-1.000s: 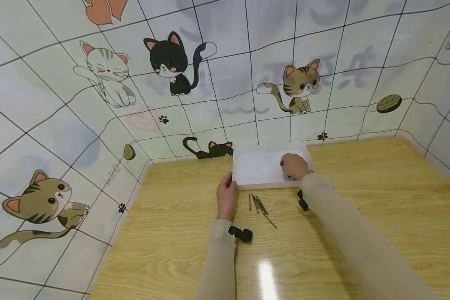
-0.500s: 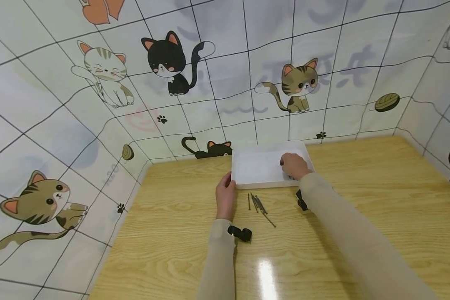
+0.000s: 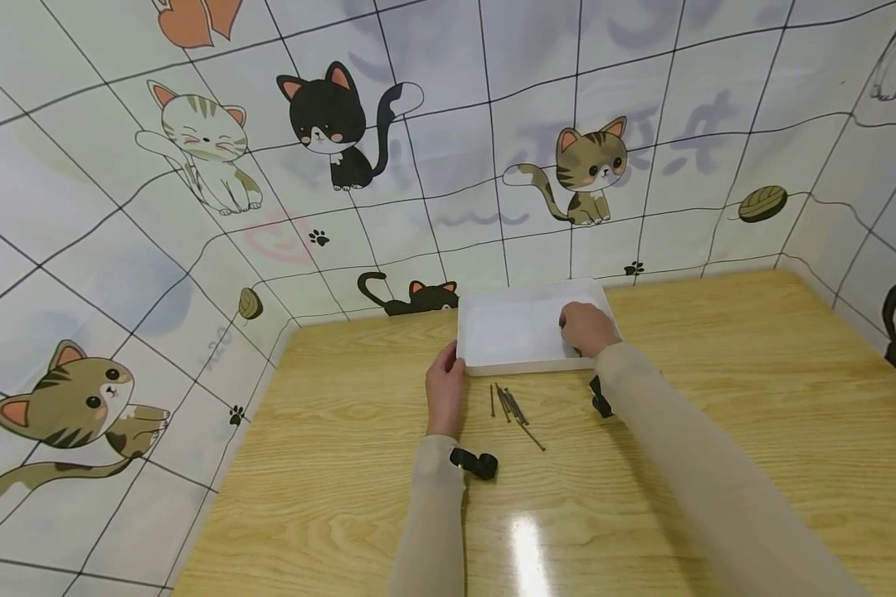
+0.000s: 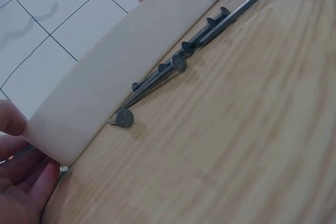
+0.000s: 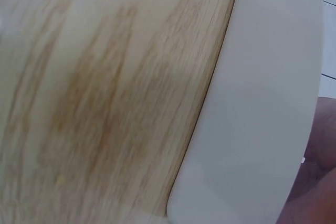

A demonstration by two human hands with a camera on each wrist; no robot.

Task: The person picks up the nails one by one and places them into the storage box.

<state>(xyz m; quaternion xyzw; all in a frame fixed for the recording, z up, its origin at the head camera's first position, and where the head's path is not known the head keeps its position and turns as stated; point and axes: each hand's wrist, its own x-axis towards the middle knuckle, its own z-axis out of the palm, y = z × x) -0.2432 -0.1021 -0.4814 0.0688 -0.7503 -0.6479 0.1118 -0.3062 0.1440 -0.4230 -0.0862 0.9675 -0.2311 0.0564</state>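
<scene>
A shallow white box (image 3: 504, 332) stands at the back of the table. My left hand (image 3: 445, 391) holds its front left corner; in the left wrist view, thumb and fingers (image 4: 23, 187) lie about that corner. My right hand (image 3: 588, 329) is inside the box at its right side, knuckles up and fingers bent downward. Something dark shows just under it, too small to name. The box wall (image 5: 252, 98) covers most of that hand in the right wrist view, so what its fingertips hold is hidden. Several loose steel nails (image 3: 511, 404) lie before the box, their flat heads (image 4: 124, 118) clear in the left wrist view.
The wood-grain table (image 3: 328, 464) extends on both sides of the box and toward me. Behind it rises a wall (image 3: 478, 215) with a grid and cartoon cats, close to the box's back edge. Black wrist cameras (image 3: 485, 466) sit on both sleeves.
The whole head view has shifted slightly to the left. Both hands keep their places at the box, and the nails on the table lie as before. The dark bits under my right hand show less.
</scene>
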